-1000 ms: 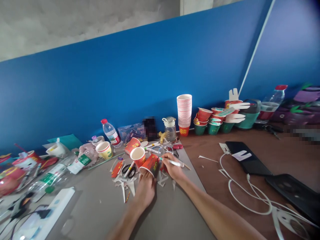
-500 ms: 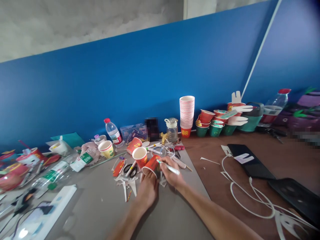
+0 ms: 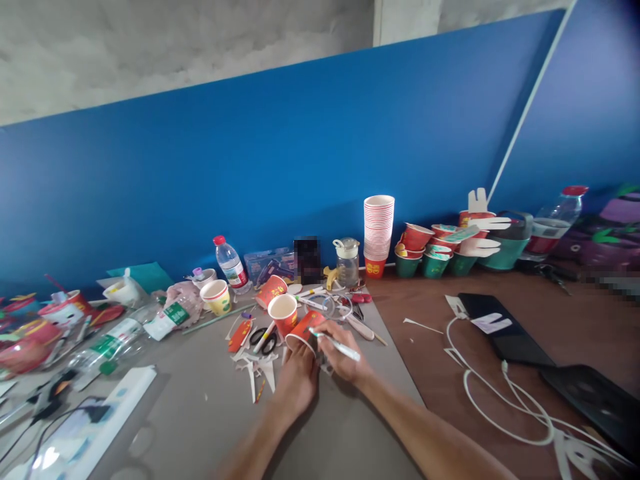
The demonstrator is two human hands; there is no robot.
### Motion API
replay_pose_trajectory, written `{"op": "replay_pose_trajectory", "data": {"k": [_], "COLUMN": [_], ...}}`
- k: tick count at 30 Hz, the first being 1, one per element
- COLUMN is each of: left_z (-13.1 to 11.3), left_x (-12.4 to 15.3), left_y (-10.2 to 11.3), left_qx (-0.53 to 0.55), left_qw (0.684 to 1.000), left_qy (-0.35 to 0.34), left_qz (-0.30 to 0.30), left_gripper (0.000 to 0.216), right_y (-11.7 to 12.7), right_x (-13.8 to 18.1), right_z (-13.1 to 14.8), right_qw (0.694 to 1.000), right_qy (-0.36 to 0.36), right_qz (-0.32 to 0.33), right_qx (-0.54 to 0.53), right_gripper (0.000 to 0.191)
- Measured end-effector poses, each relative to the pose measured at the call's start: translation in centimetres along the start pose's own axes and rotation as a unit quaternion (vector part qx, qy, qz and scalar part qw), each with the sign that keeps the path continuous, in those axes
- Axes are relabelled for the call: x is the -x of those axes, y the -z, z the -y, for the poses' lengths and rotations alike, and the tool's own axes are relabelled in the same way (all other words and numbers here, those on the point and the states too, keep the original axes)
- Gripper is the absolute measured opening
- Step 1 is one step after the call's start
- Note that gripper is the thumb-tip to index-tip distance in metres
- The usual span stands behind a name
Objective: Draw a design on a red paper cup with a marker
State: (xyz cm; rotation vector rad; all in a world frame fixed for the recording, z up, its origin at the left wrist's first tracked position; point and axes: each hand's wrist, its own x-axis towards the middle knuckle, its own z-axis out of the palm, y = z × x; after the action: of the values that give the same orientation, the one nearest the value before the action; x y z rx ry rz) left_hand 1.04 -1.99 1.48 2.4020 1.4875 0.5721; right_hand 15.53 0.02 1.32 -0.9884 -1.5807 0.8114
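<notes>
My left hand (image 3: 299, 377) has its fingers inside the mouth of a red paper cup (image 3: 309, 325), which lies on its side, open end towards me. In my right hand (image 3: 345, 353) is a white marker pen (image 3: 341, 346); its teal tip touches or nearly touches the cup's red side. Another red paper cup (image 3: 283, 312) stands upright just behind. Black-handled scissors (image 3: 270, 343), a cut red piece (image 3: 241, 335) and white paper scraps (image 3: 256, 371) lie to the left of the cup.
Behind stand a water bottle (image 3: 231, 267), a glass jar (image 3: 347, 267) and a tall stack of paper cups (image 3: 379, 230). Decorated cups (image 3: 417, 237) are piled further right. A phone (image 3: 503, 333) and white cable (image 3: 467, 380) lie right, a power strip (image 3: 120, 413) left.
The pen tip has moved left across the cup's side, with my right hand following slightly. My left hand still holds the cup in nearly the same place. The whole view has shifted a little.
</notes>
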Motion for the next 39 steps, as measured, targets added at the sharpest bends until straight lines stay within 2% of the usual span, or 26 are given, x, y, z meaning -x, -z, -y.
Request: {"op": "replay_pose_trajectory", "data": {"k": [3, 8, 12, 14, 17, 22, 27, 32, 37, 39], "left_z": [-0.1, 0.1, 0.0, -0.1, 0.0, -0.1, -0.2, -0.1, 0.0, -0.1], "left_x": [-0.1, 0.0, 0.0, 0.0, 0.0, -0.1, 0.0, 0.0, 0.0, 0.0], "left_y": [0.0, -0.1, -0.1, 0.0, 0.0, 0.1, 0.2, 0.0, -0.1, 0.0], "left_qx": [-0.007, 0.007, 0.001, 0.003, 0.01, 0.001, 0.012, 0.002, 0.005, 0.004], "left_qw": [1.0, 1.0, 1.0, 1.0, 1.0, 1.0, 1.0, 1.0, 1.0, 1.0], "left_qy": [0.013, -0.005, 0.007, 0.007, 0.006, 0.019, -0.001, 0.015, 0.004, 0.005], "left_qz": [0.006, -0.012, -0.006, 0.003, -0.002, 0.013, -0.005, 0.004, 0.0, 0.001], "left_gripper": [0.038, 0.032, 0.037, 0.038, 0.034, 0.034, 0.03, 0.037, 0.029, 0.029], "right_y": [0.4, 0.1, 0.1, 0.3, 0.3, 0.4, 0.1, 0.2, -0.2, 0.0], "right_x": [-0.3, 0.0, -0.2, -0.2, -0.2, -0.3, -0.1, -0.1, 0.2, 0.1], "right_z": [-0.6, 0.0, 0.0, -0.2, -0.4, -0.3, 0.0, 0.0, 0.6, 0.5], "right_qw": [0.998, 0.999, 0.999, 0.998, 0.999, 0.997, 0.998, 0.998, 0.995, 0.997], "right_qy": [-0.04, -0.016, -0.035, -0.043, -0.037, -0.06, -0.033, -0.053, -0.031, -0.036], "right_qz": [-0.054, 0.026, -0.04, -0.034, 0.009, -0.039, 0.028, -0.033, 0.063, 0.041], "right_qx": [0.015, -0.02, 0.005, -0.007, -0.037, -0.029, -0.055, -0.024, -0.072, -0.058], "right_gripper": [0.017, 0.017, 0.017, 0.016, 0.014, 0.014, 0.014, 0.015, 0.013, 0.013]}}
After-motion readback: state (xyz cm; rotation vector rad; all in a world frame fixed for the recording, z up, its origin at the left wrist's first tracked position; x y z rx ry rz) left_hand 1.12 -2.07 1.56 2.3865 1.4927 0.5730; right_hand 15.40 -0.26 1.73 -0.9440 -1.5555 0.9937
